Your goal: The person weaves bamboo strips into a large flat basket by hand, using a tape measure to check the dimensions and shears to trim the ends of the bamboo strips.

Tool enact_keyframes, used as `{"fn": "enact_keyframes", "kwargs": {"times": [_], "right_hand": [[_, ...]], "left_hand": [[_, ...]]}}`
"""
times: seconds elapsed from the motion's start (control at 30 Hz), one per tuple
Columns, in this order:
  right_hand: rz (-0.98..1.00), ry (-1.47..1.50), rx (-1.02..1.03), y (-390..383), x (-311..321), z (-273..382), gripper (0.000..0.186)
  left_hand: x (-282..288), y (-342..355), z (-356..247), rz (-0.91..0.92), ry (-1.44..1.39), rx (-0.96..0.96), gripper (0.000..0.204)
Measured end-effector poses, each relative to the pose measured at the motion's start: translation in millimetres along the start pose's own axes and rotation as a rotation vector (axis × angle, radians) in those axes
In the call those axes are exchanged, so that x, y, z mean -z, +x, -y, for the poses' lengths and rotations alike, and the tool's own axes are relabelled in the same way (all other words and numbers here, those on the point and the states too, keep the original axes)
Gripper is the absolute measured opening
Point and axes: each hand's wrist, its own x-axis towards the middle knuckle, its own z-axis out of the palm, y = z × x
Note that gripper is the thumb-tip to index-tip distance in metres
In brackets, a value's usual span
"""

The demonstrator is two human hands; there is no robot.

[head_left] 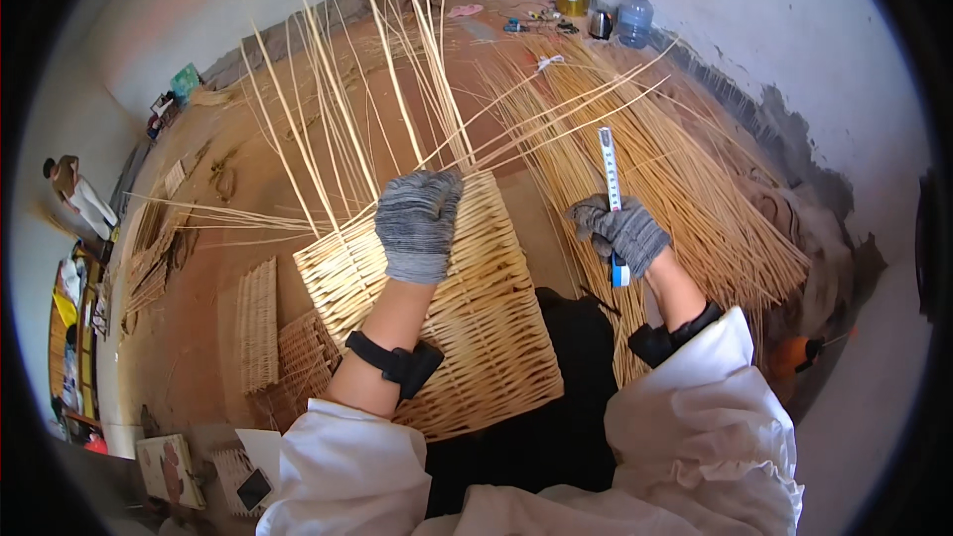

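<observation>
Nearby, loose canes beside wicker panel.

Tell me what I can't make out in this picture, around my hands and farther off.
Head view:
- Left hand: fingertips hidden behind its gloved back.
- Tape measure: middle covered by the right hand.
- Woven panel: some weave hidden under the left forearm.
- Tallest canes: tips cut off by the top edge.
- Small far-floor items: too small.

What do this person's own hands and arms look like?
The left hand and right hand wear streaky grey knit gloves. Each forearm has a black strap with a black block-shaped unit; the loose sleeves are white and wrinkled.
</observation>
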Motion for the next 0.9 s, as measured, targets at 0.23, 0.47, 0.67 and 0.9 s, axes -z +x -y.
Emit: {"fn": "enact_keyframes", "kwargs": {"times": [0.23, 0.47, 0.67, 0.9], "right_hand": [[-0.012, 0.000, 0.129, -12, -21, -2, 0.021], [0.025, 0.081, -0.023, -7, -3, -32, 0.024], [-0.193, 0.252, -0.110, -43, 18, -118, 0.022], [-0.334, 0.180, -0.166, -88, 58, -149, 0.017]], "left_hand": [[0, 0, -8, -0.006, -0.048, 0.004, 0.013], [7, -5, -25, -0.012, 0.016, -0.050, 0.023], [-13, -3, -65, 0.210, 0.633, 0.063, 0.057], [-1, 16, -49, 0.549, 0.443, 0.448, 0.056]]}}
